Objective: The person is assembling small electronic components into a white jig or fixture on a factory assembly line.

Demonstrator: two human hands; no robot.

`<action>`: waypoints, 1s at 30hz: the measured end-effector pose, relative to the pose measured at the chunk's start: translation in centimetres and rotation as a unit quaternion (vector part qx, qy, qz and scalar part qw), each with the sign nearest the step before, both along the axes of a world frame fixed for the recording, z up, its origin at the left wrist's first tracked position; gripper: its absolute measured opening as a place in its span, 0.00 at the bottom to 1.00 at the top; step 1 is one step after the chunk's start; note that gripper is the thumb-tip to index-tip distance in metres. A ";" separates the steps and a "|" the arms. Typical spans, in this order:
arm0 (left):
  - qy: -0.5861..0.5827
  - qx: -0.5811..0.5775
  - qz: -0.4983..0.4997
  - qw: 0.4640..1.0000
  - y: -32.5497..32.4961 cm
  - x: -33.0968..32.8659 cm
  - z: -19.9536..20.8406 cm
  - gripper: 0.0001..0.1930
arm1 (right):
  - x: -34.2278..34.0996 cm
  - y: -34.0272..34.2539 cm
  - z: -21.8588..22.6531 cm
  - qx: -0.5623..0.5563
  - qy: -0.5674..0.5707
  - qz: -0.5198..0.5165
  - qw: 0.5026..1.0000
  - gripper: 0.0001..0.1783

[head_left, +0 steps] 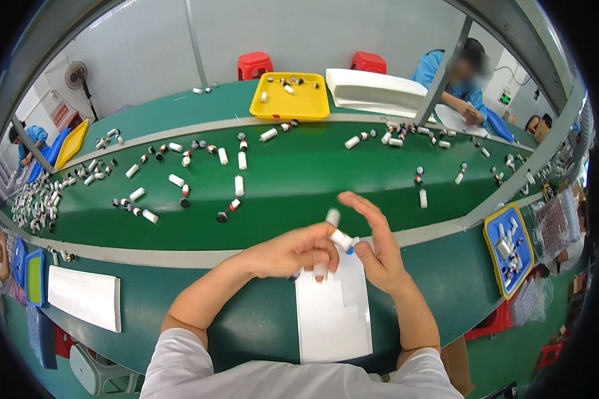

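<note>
My left hand [293, 251] is closed around small white cylindrical pieces above the middle of the near bench. One white cylinder [340, 239] with an orange band sticks out from its fingers, and a blue tip [350, 251] shows at its end. Another whitish cylinder [333, 217], smeared by motion, stands up behind the fingers. Facing it, my right hand [383, 256] has its fingers stretched out and its thumb apart, close to the blue tip. Whether the thumb touches that tip, I cannot tell. Beneath both hands lies a white sheet [333, 326] with a stepped edge.
A green belt [299, 173] carries scattered white cylinders with black and red ends, heaped at the left [36, 203]. Across it stands a yellow tray [289, 106]. A blue-rimmed yellow tray [492, 256] is at right, white sheets [83, 296] at left. Co-workers [456, 80] sit around.
</note>
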State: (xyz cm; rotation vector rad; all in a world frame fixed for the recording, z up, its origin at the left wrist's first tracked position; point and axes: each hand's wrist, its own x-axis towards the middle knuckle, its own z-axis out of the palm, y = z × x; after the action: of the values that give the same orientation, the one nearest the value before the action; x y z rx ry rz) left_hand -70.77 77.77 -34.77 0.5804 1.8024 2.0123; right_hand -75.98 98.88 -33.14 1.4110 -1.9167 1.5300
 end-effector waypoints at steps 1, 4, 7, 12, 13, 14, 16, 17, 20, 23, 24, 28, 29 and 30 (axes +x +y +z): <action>0.025 0.001 -0.057 0.998 0.7 0.7 0.1 0.20 | 0.3 0.7 0.2 0.073 -0.025 0.020 0.997 0.24; 0.062 -0.046 -0.134 0.988 1.5 1.8 1.2 0.29 | -0.3 2.5 0.0 0.204 -0.001 0.049 0.978 0.23; 0.130 -0.191 0.022 0.973 2.3 2.4 1.2 0.27 | -1.1 3.6 -1.5 0.220 -0.234 0.070 0.944 0.15; 0.292 -0.343 0.222 0.864 3.3 0.9 -0.9 0.28 | -0.6 2.6 -1.0 0.159 -0.174 0.021 0.971 0.15; 0.287 -0.288 0.238 0.882 3.8 1.0 -0.6 0.27 | -0.4 2.2 -1.3 0.168 -0.113 -0.009 0.979 0.19; 0.282 -0.232 0.250 0.897 4.0 1.0 -0.2 0.26 | -0.3 2.0 -1.5 0.173 -0.052 -0.042 0.983 0.23; 0.300 -0.234 0.261 0.887 4.2 1.1 0.0 0.25 | -0.3 2.3 -1.5 0.209 -0.112 -0.001 0.971 0.29; 0.316 -0.237 0.278 0.876 4.3 1.1 0.0 0.23 | -0.4 2.1 -1.6 0.179 -0.178 -0.003 0.968 0.25; 0.425 -0.383 0.283 0.770 3.7 0.8 -0.4 0.16 | -0.3 2.3 -1.0 0.148 -0.201 -0.016 0.968 0.16; 0.441 -0.393 0.326 0.738 4.2 0.5 -0.7 0.12 | 0.1 2.0 -1.2 0.110 -0.117 -0.039 0.986 0.08; 0.442 -0.392 0.327 0.738 4.3 0.3 -0.9 0.12 | 0.2 1.9 -1.4 0.071 -0.077 -0.051 0.993 0.05; 0.345 -0.305 0.308 0.833 4.5 -0.3 -0.8 0.12 | -0.6 2.0 -2.5 0.079 0.031 -0.055 0.995 0.07; 0.281 -0.259 0.277 0.882 4.4 -0.3 -0.6 0.12 | -0.6 2.0 -2.6 0.076 0.044 -0.057 0.994 0.08; 0.279 -0.259 0.278 0.882 4.3 -0.4 -0.8 0.12 | -0.6 2.0 -2.6 0.074 0.056 -0.059 0.994 0.08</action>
State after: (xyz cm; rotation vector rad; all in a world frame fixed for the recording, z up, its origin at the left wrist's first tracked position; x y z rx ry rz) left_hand -71.19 82.03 -35.61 0.5429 3.0140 1.6113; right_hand -76.61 100.89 -35.76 1.3841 -2.0413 1.2512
